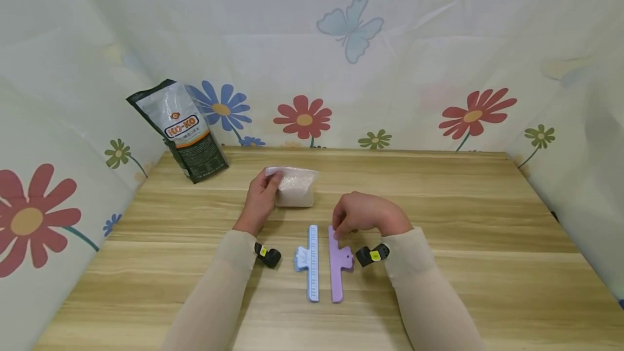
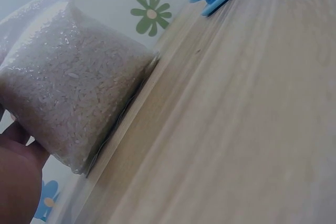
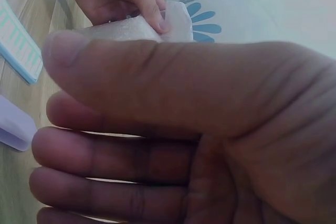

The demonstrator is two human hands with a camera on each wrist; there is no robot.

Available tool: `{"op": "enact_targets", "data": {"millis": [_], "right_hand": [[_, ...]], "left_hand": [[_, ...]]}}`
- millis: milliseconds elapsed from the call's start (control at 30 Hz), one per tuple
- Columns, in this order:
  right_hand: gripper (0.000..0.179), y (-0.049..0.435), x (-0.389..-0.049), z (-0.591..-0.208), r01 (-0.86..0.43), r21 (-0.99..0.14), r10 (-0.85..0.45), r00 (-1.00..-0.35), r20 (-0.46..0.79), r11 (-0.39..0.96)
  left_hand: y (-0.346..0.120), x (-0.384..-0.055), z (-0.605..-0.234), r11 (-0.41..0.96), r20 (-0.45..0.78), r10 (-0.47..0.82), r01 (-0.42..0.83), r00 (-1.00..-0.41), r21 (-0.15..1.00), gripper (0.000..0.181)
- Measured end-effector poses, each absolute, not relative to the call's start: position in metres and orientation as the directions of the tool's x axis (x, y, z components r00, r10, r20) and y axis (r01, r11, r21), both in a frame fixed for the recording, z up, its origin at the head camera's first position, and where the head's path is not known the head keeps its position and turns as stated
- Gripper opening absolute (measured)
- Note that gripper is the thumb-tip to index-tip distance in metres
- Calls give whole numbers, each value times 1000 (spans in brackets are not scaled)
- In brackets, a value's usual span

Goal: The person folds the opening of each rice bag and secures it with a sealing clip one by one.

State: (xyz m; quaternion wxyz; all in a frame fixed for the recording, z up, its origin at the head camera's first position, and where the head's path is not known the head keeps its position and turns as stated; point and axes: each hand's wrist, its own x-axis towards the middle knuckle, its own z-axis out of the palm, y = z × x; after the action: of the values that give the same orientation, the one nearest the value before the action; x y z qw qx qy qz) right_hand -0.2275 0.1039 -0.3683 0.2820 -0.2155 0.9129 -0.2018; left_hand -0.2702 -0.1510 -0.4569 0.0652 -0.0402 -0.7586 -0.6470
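Note:
My left hand (image 1: pixel 258 202) holds a small clear plastic bag of rice (image 1: pixel 296 189) by its left side, thumb across the front. In the left wrist view, the white grains of the rice bag (image 2: pixel 73 82) show through the film. My right hand (image 1: pixel 372 213) hovers by the far end of a purple sealing clip (image 1: pixel 336 272). In the right wrist view its fingers look fairly straight, a little apart from the purple clip (image 3: pixel 16 124), with nothing in the palm. Left of the purple clip, a light blue sealing clip (image 1: pixel 313 270) with ruler marks lies parallel.
A tall dark green and silver rice package (image 1: pixel 182 131) leans at the table's back left corner. Flower-printed sheeting (image 1: pixel 414 69) hangs behind and beside the wooden table (image 1: pixel 463 221). Black cameras (image 1: pixel 372 255) are strapped at both wrists.

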Motion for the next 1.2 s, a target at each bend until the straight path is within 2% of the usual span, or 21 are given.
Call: {"op": "enact_targets", "data": {"millis": [400, 700, 1200], "right_hand": [[11, 103, -226, -372, -254, -483, -488, -743, -457, 838], [14, 101, -220, -379, -223, -493, -485, -715, -504, 841], [15, 96, -222, -388, -157, -437, -414, -695, -588, 886]], "left_hand": [[-153, -271, -458, 162, 146, -27, 140, -989, 977, 38], [-153, -266, -458, 188, 132, -20, 126, -991, 974, 39], [-153, -268, -455, 180, 140, -18, 134, -990, 974, 40]]}}
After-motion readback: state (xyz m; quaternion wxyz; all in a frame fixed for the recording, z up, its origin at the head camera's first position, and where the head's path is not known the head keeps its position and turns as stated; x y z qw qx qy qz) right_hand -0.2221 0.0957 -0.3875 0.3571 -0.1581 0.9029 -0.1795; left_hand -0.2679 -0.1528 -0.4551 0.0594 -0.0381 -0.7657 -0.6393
